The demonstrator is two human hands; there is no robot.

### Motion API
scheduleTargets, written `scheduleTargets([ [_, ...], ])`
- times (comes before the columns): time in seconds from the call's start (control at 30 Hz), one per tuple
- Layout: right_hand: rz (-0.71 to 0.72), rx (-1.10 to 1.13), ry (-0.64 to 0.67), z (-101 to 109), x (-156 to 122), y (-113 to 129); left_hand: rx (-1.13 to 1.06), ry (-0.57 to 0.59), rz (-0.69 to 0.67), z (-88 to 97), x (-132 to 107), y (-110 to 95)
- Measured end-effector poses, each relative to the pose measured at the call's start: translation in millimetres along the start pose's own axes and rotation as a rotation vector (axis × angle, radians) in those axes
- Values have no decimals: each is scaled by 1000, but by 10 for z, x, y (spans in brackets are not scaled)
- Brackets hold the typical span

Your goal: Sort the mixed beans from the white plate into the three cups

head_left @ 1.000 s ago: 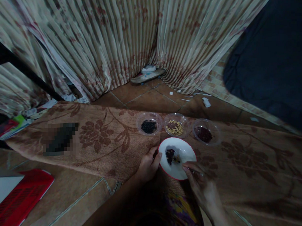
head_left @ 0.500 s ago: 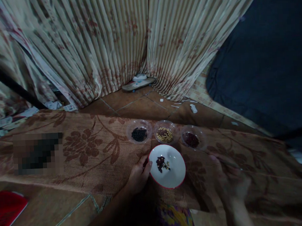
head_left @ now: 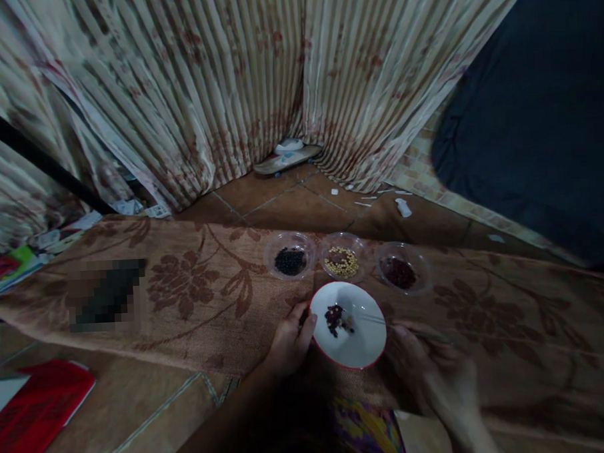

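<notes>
L hand (head_left: 290, 342): gripping bowl (head_left: 360, 349) at L rim
R hand (head_left: 441, 370): pinching thin tool (head_left: 371, 318), blurry, tips over bowl
Bowl: mixed beans (head_left: 335, 320) in, just nearer than cups (head_left: 357, 243)
Cups: 3 in row w/ black beans (head_left: 290, 261), yellow beans (head_left: 346, 265), dk red beans (head_left: 401, 273)

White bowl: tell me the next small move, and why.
Probably ease the thin tool onto the right edge of the mixed beans: the right hand points it over the bowl toward them, while the left hand holds the bowl's rim.
</notes>
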State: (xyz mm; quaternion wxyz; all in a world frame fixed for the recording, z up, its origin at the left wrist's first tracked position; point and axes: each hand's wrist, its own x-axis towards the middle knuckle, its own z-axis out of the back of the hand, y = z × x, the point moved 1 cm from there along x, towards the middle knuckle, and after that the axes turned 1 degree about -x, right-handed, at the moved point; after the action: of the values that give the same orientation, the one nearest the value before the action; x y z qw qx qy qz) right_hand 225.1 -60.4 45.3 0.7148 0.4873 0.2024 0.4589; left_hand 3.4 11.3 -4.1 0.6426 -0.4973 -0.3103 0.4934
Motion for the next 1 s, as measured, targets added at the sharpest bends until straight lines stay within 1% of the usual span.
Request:
scheduleTargets([
  [0.07,-13,4,152,-86,-118,17,3,-2,2,4,1,2],
  [0.1,-13,-7,190,-118,-158,13,4,-5,0,6,2,4],
  [0.2,12,-61,234,-175,-216,-24,2,-9,-6,5,2,15],
  [0.33,71,-118,282,-191,-226,-54,-1,-6,-6,-6,1,42],
  [0.57,162,-197,330,-227,-218,-27,23,4,-16,-8,-4,39],
  [0.7,220,-206,320,-251,-224,-12,18,-7,-4,-11,-8,35],
  [1.0,257,-210,322,-245,-215,-26,10,-16,-18,-6,-3,34],
])
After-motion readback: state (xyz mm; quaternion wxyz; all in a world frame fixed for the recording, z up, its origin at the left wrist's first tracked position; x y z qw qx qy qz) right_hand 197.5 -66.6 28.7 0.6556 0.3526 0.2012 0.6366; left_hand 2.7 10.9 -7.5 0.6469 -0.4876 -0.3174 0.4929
